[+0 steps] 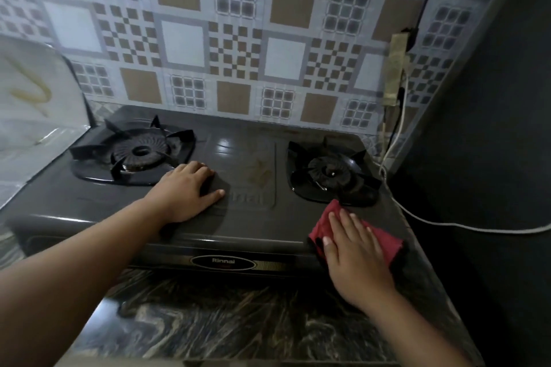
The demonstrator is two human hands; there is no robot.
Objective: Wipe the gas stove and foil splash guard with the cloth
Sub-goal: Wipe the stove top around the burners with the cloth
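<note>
A dark two-burner gas stove sits on a marbled counter. Its left burner and right burner carry black pan supports. My left hand lies flat and empty on the stove top between the burners, fingers spread. My right hand presses flat on a red cloth at the stove's front right corner, just below the right burner. The silvery foil splash guard stands at the left of the stove, with yellowish stains on it.
A patterned tile wall rises behind the stove. A white cable runs from a taped wall socket across the counter's right side. A dark wall closes the right. The marbled counter extends in front.
</note>
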